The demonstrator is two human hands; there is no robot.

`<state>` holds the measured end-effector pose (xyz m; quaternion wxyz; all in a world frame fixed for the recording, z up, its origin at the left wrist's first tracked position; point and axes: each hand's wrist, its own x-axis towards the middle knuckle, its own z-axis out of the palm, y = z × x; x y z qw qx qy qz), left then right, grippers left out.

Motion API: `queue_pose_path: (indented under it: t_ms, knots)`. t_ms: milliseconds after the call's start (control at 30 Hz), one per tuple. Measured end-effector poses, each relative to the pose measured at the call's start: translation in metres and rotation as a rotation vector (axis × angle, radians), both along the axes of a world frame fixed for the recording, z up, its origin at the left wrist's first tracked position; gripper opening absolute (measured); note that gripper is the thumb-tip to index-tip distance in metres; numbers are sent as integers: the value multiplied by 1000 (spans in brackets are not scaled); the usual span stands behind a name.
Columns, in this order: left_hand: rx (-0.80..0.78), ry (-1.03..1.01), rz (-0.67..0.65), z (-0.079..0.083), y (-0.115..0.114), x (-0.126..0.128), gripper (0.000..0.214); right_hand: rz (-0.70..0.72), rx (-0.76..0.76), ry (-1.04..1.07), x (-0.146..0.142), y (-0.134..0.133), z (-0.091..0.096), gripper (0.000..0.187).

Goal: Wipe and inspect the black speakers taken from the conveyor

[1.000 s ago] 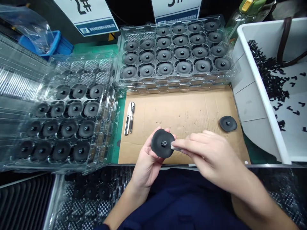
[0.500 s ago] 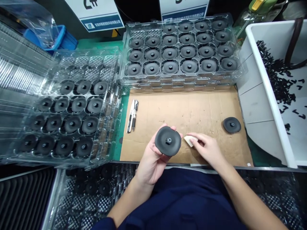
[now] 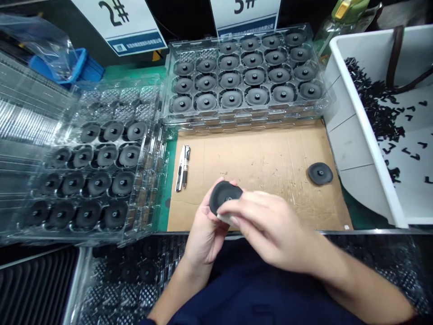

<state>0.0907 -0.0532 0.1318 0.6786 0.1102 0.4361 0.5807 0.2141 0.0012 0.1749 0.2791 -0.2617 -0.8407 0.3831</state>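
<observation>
Head view, left hand: the left hand (image 3: 205, 230), palm up, is curled around the edge of a black disc (image 3: 219, 195) with its fingers closed on it.
Head view, right hand: the right hand (image 3: 272, 223) reaches across from the other side, thumb and fingers pinched on a small white piece (image 3: 224, 219) — mostly covered by the fingertips — at the disc's near side.
Disc: above the near edge of the cardboard (image 3: 250, 153), hub side up and tilted a little, its right part hidden behind the right fingers.
Second disc: the spare disc (image 3: 320, 173) lies hub up on the right side of the cardboard, well apart from both hands.
Pen: the pen (image 3: 185, 171) lies beside a slim cutter (image 3: 179, 174) at the cardboard's left edge.
Tabletop: the green tabletop (image 3: 172, 141) shows around the cardboard.
Trays: a clear back tray (image 3: 203, 113) and a clear left tray (image 3: 133, 214) hold rows of similar discs, hubs up.
White bin: the white bin (image 3: 368, 135) stands at the right, with small black bits (image 3: 375, 106) heaped inside.
Far left: a blue bin (image 3: 81, 67) — partly behind a plastic bag (image 3: 56, 49).
</observation>
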Motion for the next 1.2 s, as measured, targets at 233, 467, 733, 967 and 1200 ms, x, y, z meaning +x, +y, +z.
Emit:
queue_pose_path:
  t_ms: [233, 467, 733, 967, 1200]
  knots:
    - [18, -69, -33, 9, 5, -1, 40, -28, 130, 72, 10, -1, -6, 27]
    - [-17, -122, -31, -5, 5, -8, 57, -200, 110, -178, 30, -1, -6, 24]
    - [-41, -75, 60, 0, -4, -15, 52, -250, -43, -3, 16, 12, -17, 24]
    - [68, -220, -67, 11, 1, -13, 48, -594, -559, 224, 43, -1, -47, 25]
    - [44, -197, -92, 5, 0, -10, 56, -541, -624, 113, 50, -14, -56, 31]
